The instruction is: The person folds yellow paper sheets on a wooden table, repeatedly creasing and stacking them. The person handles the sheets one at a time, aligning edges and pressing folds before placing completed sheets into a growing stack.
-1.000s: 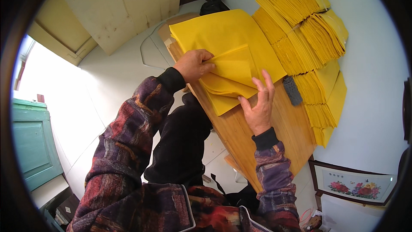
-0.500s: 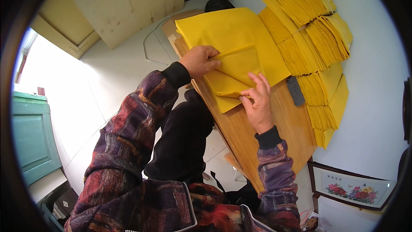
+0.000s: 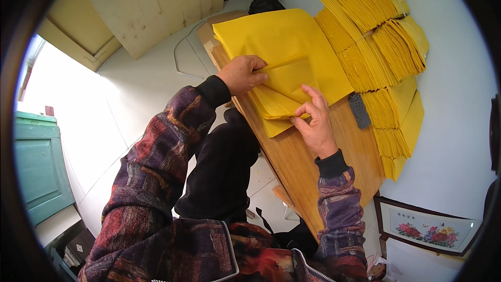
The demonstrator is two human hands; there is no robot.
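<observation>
A stack of large yellow paper sheets (image 3: 282, 31) lies on the wooden table. On top of it is a smaller, partly folded yellow paper (image 3: 292, 70). My left hand (image 3: 241, 74) pinches the left edge of this folded paper between thumb and fingers. With thumb and index finger, my right hand (image 3: 317, 122) grips its near right corner; the other fingers are raised and bent over the paper. A slanting crease runs across the folded paper between both hands. Parts of the paper's edges are hidden beneath my fingers.
Tall bundles of folded yellow paper (image 3: 376, 57) stand along the table's right side by the wall. A dark grey sponge-like block (image 3: 359, 110) rests beside them on the wooden table (image 3: 339, 146). A framed flower picture (image 3: 428, 227) is at lower right, a teal cabinet (image 3: 42, 164) at left.
My right hand has shifted slightly, its wrist moving a little to the right while it keeps its pinch on the corner. The left hand stays almost in place.
</observation>
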